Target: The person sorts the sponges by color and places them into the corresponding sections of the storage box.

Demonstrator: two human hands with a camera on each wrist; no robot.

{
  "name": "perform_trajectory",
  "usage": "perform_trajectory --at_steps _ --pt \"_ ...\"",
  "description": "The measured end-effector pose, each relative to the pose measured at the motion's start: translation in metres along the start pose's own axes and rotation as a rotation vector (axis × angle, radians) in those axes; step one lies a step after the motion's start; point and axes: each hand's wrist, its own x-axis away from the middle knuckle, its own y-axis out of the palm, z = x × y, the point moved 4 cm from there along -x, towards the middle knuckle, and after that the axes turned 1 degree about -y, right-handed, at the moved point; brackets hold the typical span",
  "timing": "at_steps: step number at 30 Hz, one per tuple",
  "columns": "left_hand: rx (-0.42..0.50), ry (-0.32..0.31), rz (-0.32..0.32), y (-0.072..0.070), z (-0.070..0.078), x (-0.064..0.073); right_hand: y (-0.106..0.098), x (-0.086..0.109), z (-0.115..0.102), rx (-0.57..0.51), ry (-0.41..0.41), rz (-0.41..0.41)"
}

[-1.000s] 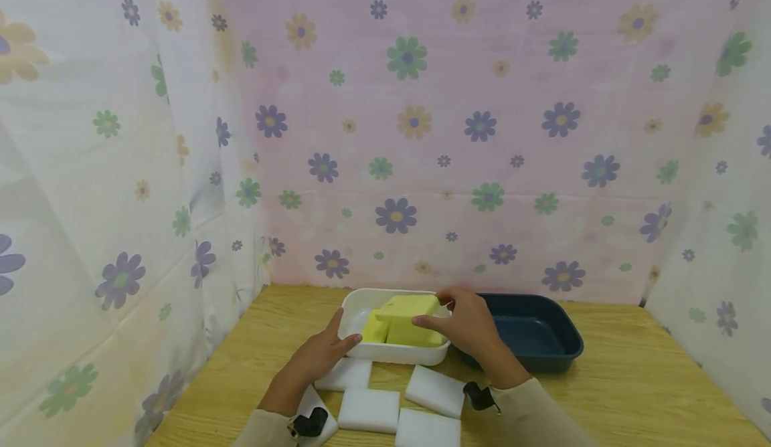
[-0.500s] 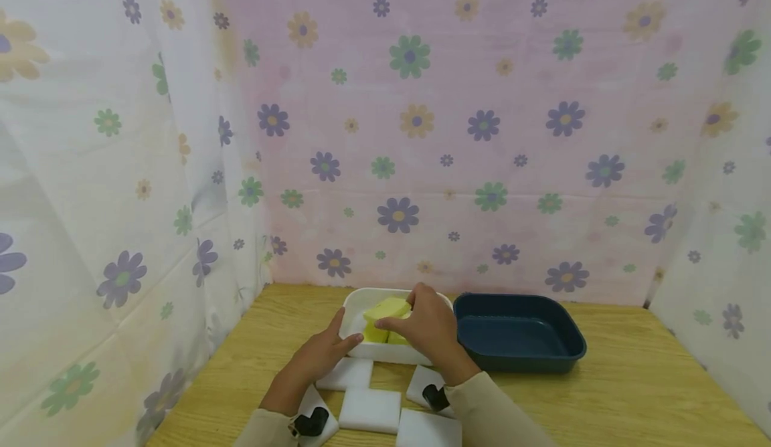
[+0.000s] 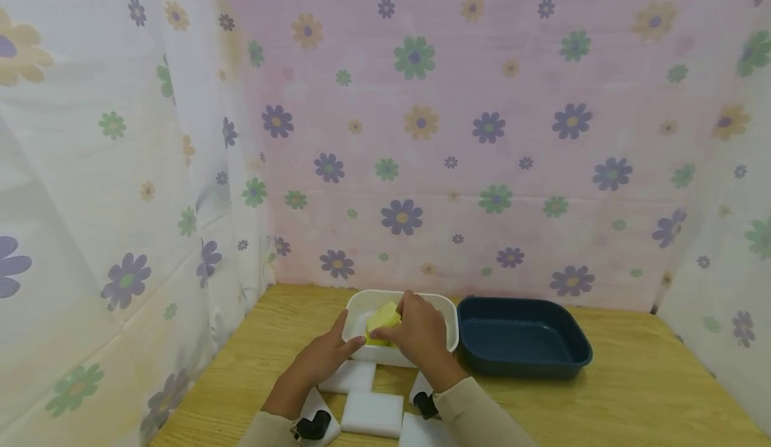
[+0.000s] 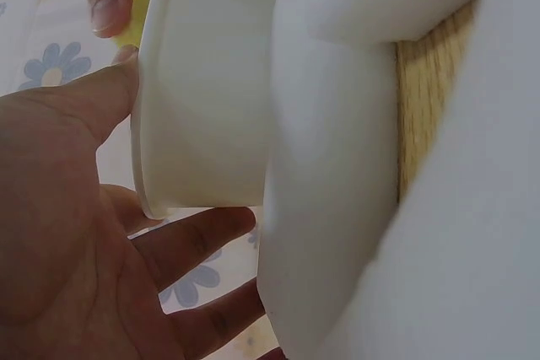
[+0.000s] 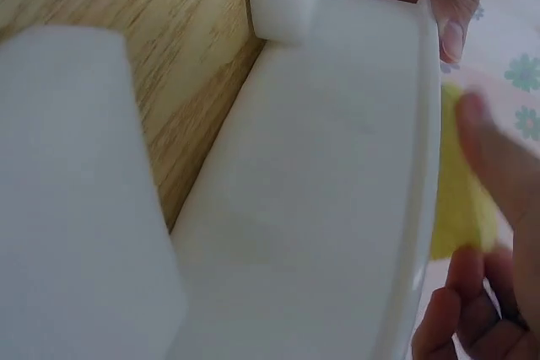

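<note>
"Nearest items?"
"We count five white slabs [image 3: 372, 413] on the wooden table [image 3: 638, 393]."
"Hands?"
"Left hand [image 3: 322, 356]: fingers spread, touching a corner of the white tray [image 3: 388, 356]. Right hand [image 3: 421, 332]: pinching one yellow block [image 3: 383, 317], tilted, over the white tray's interior."
"Touching the bottom?"
"We cannot tell."
"Farther?"
"We list one dark blue tray [image 3: 524, 369], right of the white tray; behind all, flowered cloth [image 3: 458, 99]."

Head cam: high, fwd/down, farther off, white tray [image 3: 388, 356] at 6 o'clock. L/R wrist cams: v. close, rolled sideways, sharing tray's outer wall, surface [image 4: 422, 90] at 2/10 o'clock.
</note>
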Motion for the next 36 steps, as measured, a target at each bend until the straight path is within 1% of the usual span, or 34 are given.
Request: perform_trajectory --at_steps 5,9,14,18,21,24,28,31,34,36 --pt "0.009 -0.024 0.004 0.002 -0.002 0.002 0.005 0.005 -0.002 -0.035 -0.074 -0.006" --pt "0.016 -0.025 0.008 0.001 -0.001 0.006 0.004 0.008 -0.004 -0.062 -0.118 0.005" --pt "0.010 -0.021 0.016 0.000 0.001 0.008 -0.007 0.009 -0.003 -0.060 -0.168 0.025" --pt "0.007 -0.023 0.014 0.001 0.002 0.007 -0.020 0.014 0.003 -0.024 -0.211 0.028" --pt "0.008 -0.026 0.012 0.002 0.001 0.006 -0.032 0.021 0.013 -0.009 -0.250 0.044" --pt "0.017 -0.022 0.007 0.002 0.002 0.004 -0.049 0.028 0.028 -0.016 -0.276 0.054" --pt "0.021 -0.007 0.003 0.001 0.003 0.001 -0.078 0.039 0.050 -0.004 -0.260 0.037" --pt "-0.005 0.004 0.019 0.000 0.003 0.000 -0.100 0.047 0.066 0.043 -0.237 0.024" --pt "-0.026 0.023 0.050 -0.006 0.004 0.003 -0.119 0.055 0.085 0.104 -0.229 0.032" --pt "-0.040 0.027 0.067 -0.016 0.004 0.007 -0.131 0.061 0.099 0.151 -0.234 0.046"
